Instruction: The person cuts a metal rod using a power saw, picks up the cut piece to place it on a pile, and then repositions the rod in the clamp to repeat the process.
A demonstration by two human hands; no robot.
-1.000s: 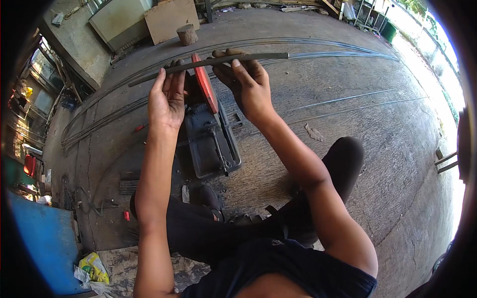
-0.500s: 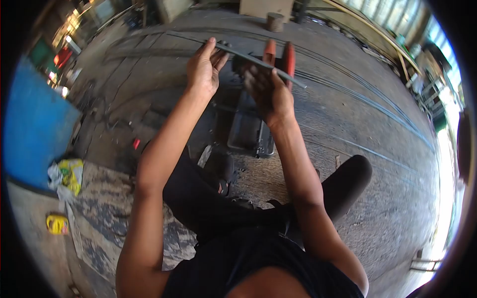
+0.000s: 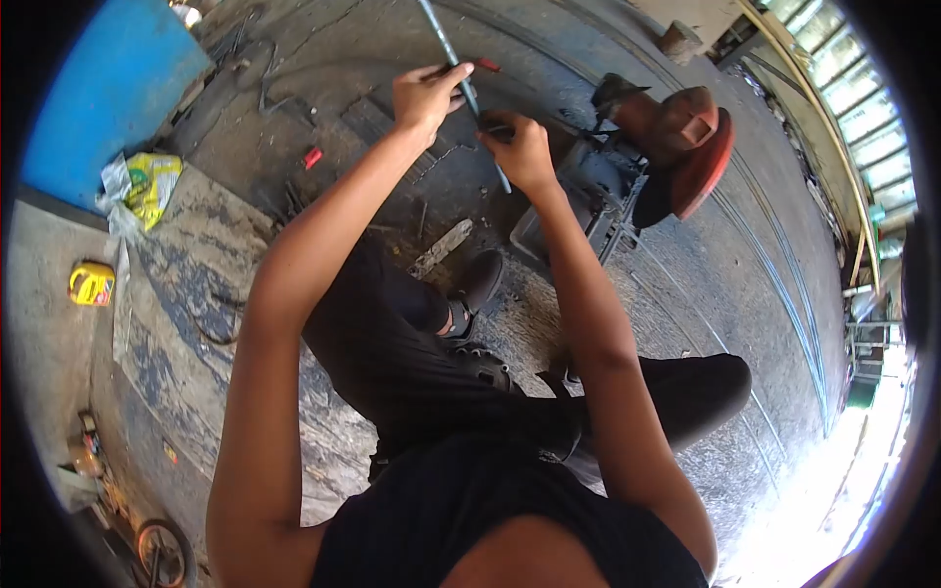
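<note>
A thin metal rod (image 3: pixel 442 39) runs from the top edge down to the right, held in front of me by both hands. My left hand (image 3: pixel 428 101) pinches it between thumb and fingers. Lower down, near the rod's bottom end, my right hand (image 3: pixel 520 149) has its fingers closed around it. Just right of my right hand stands a cut-off machine (image 3: pixel 676 127) with a red guard on a dark metal base.
Long rods (image 3: pixel 774 257) lie on the floor to the right. A blue panel (image 3: pixel 108 98) is at the upper left, with a yellow bag (image 3: pixel 155 186) and a yellow container (image 3: pixel 92 283) below it. A small red object (image 3: pixel 312 158) lies on the floor.
The view has turned left, so the machine appears further right. The rod now tilts steeply instead of lying nearly level. My right hand has gone from spread and blurred to closed on it.
</note>
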